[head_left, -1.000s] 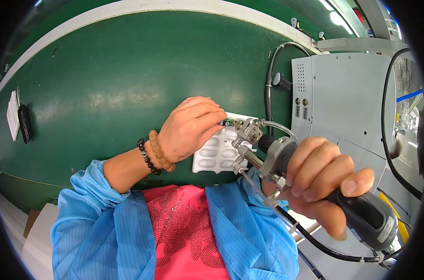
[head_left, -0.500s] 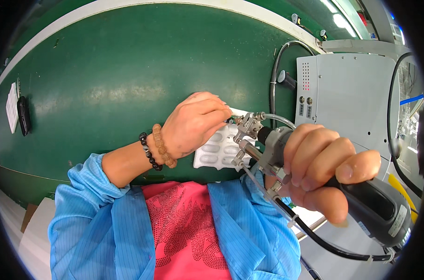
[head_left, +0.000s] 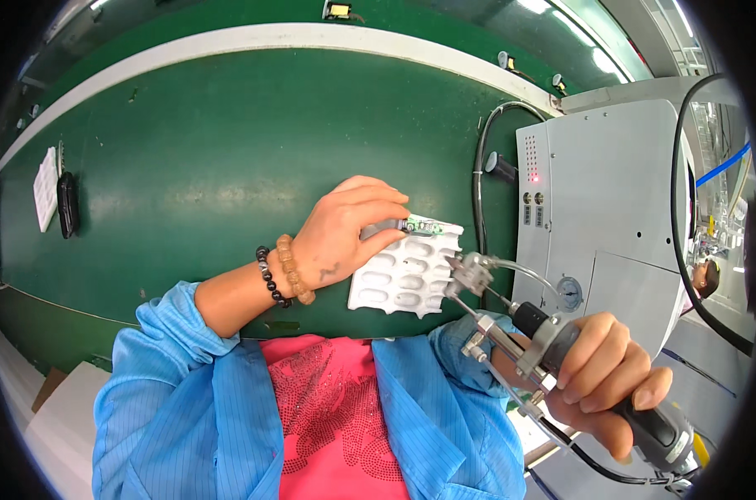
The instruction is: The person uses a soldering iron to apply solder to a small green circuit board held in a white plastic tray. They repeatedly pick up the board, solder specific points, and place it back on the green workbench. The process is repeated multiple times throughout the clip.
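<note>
- Two bare hands on this one, both busy over a green table (head_left: 211, 142).
- Left hand (head_left: 349, 221): thumb and fingers pinched narrow on one end of a small green circuit board (head_left: 425, 226).
- That board sits at the far edge of a white tray (head_left: 385, 280) with rows of oval pockets. Can't tell if it's resting on the tray or just held over it.
- Right hand (head_left: 607, 375): fingers wrapped snugly around the dark grip of a chunky hand tool (head_left: 663, 440), out to the right and nearer the body.
- The tool's metal head (head_left: 475, 272) points at the tray's right side, apart from the board. It's a bit blurry, so no idea whether it touches the tray.
- Left wrist has black beads (head_left: 266, 273) and brown beads (head_left: 289, 265), side by side.
- Big grey machine (head_left: 619, 183) on the right with a lit red light (head_left: 535, 179) and a round gauge (head_left: 569, 292); a black hose (head_left: 479, 179) curves beside it.
- Far left: a black case (head_left: 67, 204) next to a white slab (head_left: 46, 192).
</note>
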`<action>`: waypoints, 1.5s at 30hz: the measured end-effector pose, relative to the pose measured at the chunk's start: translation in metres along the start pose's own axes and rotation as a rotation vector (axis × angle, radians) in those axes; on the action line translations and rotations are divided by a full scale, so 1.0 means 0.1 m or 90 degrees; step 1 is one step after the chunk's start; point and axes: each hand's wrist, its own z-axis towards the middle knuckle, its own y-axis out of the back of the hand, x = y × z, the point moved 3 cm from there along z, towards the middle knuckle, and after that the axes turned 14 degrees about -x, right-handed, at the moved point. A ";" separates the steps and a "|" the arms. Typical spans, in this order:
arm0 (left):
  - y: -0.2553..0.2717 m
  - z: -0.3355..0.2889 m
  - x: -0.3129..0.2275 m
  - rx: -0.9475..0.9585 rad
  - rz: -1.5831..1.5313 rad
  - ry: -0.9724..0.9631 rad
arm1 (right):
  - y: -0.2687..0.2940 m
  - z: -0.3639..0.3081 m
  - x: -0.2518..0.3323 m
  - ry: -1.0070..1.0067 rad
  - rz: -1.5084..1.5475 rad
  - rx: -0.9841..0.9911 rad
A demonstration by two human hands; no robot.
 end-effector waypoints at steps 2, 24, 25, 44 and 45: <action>0.07 0.10 -0.09 0.001 -0.014 0.031 | 0.00 0.00 -0.01 0.017 -0.022 -0.015; 1.07 2.10 1.66 0.014 0.462 -0.123 | 0.02 -0.03 -0.23 0.009 -0.017 -0.025; 1.09 2.14 1.69 -0.005 0.465 -0.109 | 0.02 -0.02 -0.24 0.008 -0.018 -0.020; -0.17 0.03 -0.18 0.080 0.043 -0.129 | 0.02 -0.06 -0.21 0.005 -0.053 0.021; -0.22 0.00 -0.15 0.081 0.041 -0.134 | -0.01 -0.05 -0.22 0.008 -0.069 0.018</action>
